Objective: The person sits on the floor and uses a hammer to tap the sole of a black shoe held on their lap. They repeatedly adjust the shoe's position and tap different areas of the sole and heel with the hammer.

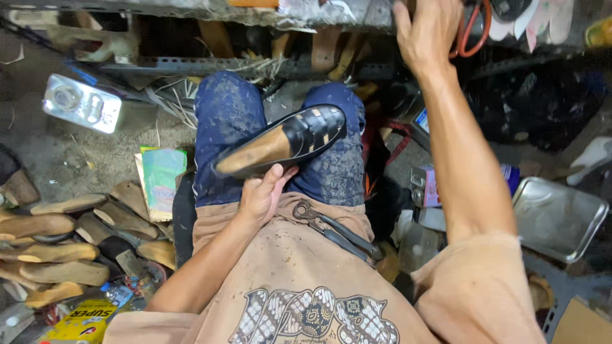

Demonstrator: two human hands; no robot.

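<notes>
My left hand (262,194) grips a black woven shoe (284,140) by its heel end, resting it across my lap on my blue trousers (226,121). The shoe's tan insole faces up and its toe points to the upper right. My right hand (426,30) is stretched far forward to a cluttered metal shelf (191,65), with the fingers spread over items there, beside an orange loop (475,32). Whether it holds anything is hidden. A pair of dark pliers (331,226) lies on my lap just below the shoe.
Several wooden shoe lasts (57,251) are piled at the left on the floor. A shiny metal can (83,103) lies at the upper left, a metal tray (558,216) at the right. A green packet (162,175) and a yellow packet (83,318) sit at the left.
</notes>
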